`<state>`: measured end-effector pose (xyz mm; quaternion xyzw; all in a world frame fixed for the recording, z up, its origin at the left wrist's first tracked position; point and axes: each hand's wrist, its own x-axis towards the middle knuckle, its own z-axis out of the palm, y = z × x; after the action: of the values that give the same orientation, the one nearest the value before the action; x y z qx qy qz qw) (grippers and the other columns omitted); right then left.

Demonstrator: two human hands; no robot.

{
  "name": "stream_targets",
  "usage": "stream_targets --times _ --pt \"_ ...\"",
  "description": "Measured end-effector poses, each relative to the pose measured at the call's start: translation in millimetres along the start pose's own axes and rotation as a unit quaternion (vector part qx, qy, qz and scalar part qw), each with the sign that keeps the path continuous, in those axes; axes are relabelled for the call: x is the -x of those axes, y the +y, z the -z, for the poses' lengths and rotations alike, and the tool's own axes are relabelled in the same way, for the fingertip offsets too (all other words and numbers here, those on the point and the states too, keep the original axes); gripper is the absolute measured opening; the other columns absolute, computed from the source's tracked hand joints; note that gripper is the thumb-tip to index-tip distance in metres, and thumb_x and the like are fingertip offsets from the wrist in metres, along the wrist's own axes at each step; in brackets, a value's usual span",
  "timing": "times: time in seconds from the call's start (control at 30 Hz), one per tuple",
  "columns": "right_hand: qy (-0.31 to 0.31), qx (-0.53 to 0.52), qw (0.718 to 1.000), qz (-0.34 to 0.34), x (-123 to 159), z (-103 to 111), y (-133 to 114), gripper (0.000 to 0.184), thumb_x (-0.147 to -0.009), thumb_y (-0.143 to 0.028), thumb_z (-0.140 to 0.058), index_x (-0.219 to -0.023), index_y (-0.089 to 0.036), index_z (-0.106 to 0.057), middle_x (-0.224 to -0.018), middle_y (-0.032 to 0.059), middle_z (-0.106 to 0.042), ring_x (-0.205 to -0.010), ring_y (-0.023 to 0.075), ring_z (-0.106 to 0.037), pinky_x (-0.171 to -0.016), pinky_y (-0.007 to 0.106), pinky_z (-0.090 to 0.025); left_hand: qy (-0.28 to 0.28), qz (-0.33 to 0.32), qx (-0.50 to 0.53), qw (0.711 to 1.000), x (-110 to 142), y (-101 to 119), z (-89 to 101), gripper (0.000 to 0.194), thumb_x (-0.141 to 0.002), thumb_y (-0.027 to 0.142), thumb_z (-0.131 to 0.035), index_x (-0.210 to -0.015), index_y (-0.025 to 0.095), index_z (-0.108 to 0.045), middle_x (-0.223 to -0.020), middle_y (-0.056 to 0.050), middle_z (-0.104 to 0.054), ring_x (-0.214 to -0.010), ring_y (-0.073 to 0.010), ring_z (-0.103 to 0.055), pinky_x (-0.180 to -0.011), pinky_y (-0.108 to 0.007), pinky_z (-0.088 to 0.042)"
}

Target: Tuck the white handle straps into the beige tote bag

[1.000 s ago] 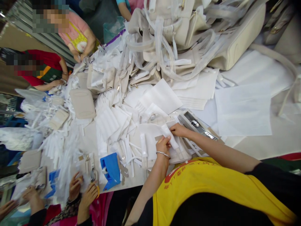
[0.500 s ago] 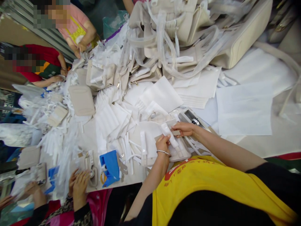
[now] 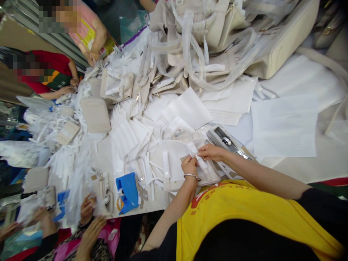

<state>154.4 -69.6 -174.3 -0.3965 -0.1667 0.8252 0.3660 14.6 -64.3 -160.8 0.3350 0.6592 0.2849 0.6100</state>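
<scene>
Both my hands work close together over a cream handbag (image 3: 176,163) lying on the white-covered table. My left hand (image 3: 189,166), with a metal chain bracelet on the wrist, grips a white-wrapped bag strap (image 3: 199,161) from below. My right hand (image 3: 212,152) comes in from the right, its fingers pinching a white paper wrapping (image 3: 191,148) at the strap's upper end. A second wrapped strap (image 3: 166,169) lies on the bag to the left. Part of the strap is hidden by my fingers.
Several cream handbags (image 3: 195,32) with wrapped straps are heaped at the far side. White sheets (image 3: 284,127) lie to the right, and a grey metal device (image 3: 225,140) sits just beyond my right hand. A blue tape dispenser (image 3: 127,192) stands left. Co-workers' hands (image 3: 88,208) handle bag pieces nearby.
The white wrapping has folded over the strap's upper end. My right hand has moved left toward it and now pinches the wrapping. The view has shifted slightly.
</scene>
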Motion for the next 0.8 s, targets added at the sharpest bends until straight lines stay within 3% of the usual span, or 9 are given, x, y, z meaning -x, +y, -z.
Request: stream_targets --times 0.13,0.27,0.5,0.67,0.8 --pt "0.019 0.097 0.995 0.017 -2.2 -4.5 -0.6 0.033 -0.056 -0.039 -0.068 -0.066 -0.009 -0.06 -0.049 -0.0026 -0.051 -0.045 0.0046 -0.042 -0.043 0.018 -0.032 -0.023 -0.06 -0.107 0.992 -2.6 -4.9 6.2 0.019 -0.062 0.029 -0.056 -0.073 0.016 -0.064 -0.052 0.003 -0.05 -0.046 -0.0071 -0.042 -0.044 -0.019 -0.035" --pt "0.019 0.187 0.981 0.056 -3.1 -10.4 -0.8 0.037 -0.06 -0.047 -0.061 -0.061 -0.011 -0.055 -0.048 -0.0043 -0.047 -0.044 0.005 -0.038 -0.042 0.019 -0.029 -0.034 -0.093 -0.208 0.973 3.1 5.0 10.2 0.025 -0.068 0.034 -0.051 -0.08 0.017 -0.064 -0.055 0.003 -0.051 -0.048 -0.0078 -0.044 -0.047 -0.019 -0.037" --pt "0.081 0.327 0.935 0.112 -1.0 -24.0 3.8 0.04 -0.07 -0.053 -0.043 -0.059 -0.015 -0.047 -0.044 -0.0056 -0.039 -0.041 0.0064 -0.032 -0.04 0.021 -0.023 -0.002 -0.181 -0.391 0.902 21.7 24.4 9.1 0.03 -0.076 0.02 -0.037 -0.1 0.017 -0.055 -0.068 -0.003 -0.057 -0.064 -0.0122 -0.052 -0.064 -0.023 -0.042" --pt "0.115 0.408 0.896 0.133 -4.7 -31.4 2.4 0.038 -0.071 -0.049 -0.04 -0.055 -0.015 -0.046 -0.049 -0.0033 -0.04 -0.046 0.0073 -0.033 -0.042 0.021 -0.023 0.025 -0.233 -0.422 0.876 32.8 25.3 12.6 0.047 -0.077 0.015 -0.032 -0.124 0.006 -0.03 -0.093 -0.013 -0.057 -0.079 -0.0153 -0.054 -0.076 -0.027 -0.041" --pt "0.107 0.394 0.907 0.103 -3.9 -34.4 -1.6 0.036 -0.069 -0.048 -0.044 -0.053 -0.016 -0.042 -0.045 -0.0053 -0.035 -0.043 0.0066 -0.031 -0.041 0.021 -0.022 0.043 -0.277 -0.432 0.857 37.1 25.0 18.1 0.044 -0.08 0.02 -0.03 -0.121 0.005 -0.035 -0.095 -0.015 -0.058 -0.085 -0.0179 -0.054 -0.078 -0.029 -0.041"
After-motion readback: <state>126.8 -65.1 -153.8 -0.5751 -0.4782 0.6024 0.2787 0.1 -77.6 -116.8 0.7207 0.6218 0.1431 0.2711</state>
